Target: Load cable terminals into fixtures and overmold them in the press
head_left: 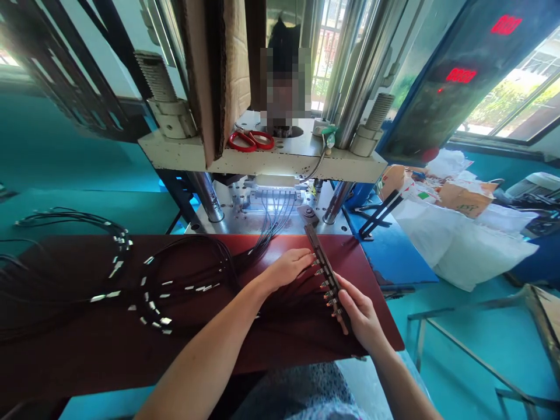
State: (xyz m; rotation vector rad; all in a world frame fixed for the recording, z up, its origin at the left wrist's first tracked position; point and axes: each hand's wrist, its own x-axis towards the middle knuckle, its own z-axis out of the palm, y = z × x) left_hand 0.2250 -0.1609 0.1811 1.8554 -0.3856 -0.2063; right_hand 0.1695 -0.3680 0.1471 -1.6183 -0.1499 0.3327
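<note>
My right hand [361,309] is wrapped round the lower part of a long, dark metal bar [324,262], held tilted above the red-brown table. Several small metal connectors [326,284] stick out in a row along the bar's left side. At the bar's upper connectors, the fingers of my left hand [289,269] are pinched together on a cable end, mostly hidden by the fingertips. Thin black cables [301,286] run from the bar under my left forearm.
Coiled black cables with white tags [151,303] lie on the table [210,338]. Behind it stands a press, its pale plate [262,162] bearing red-handled scissors [251,140]. Cables [273,224] run into a lit mould [271,201]. White sacks [476,256] sit at right.
</note>
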